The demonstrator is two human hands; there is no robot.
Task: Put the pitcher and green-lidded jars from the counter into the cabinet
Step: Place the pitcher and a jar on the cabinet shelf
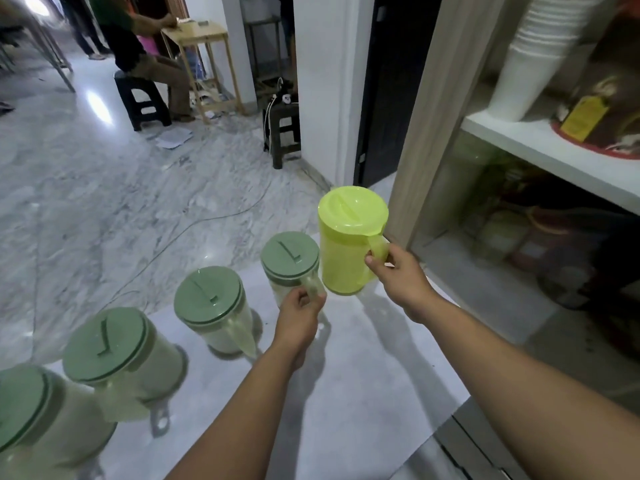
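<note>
Gripping pitcher (348, 244) handle, right hand (398, 275) grip closed, left hand (299, 315) grip closed on jar (291, 266) handle beside it

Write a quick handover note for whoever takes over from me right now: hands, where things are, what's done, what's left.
Right hand: fingers closed on the yellow pitcher handle.
Left hand: gripping the handle of the nearest green-lidded jar.
Three more jars stand in a row on the counter.
Cabinet is open at right.
Done: nothing stored yet.
Left: pitcher and all four jars go inside.
</note>
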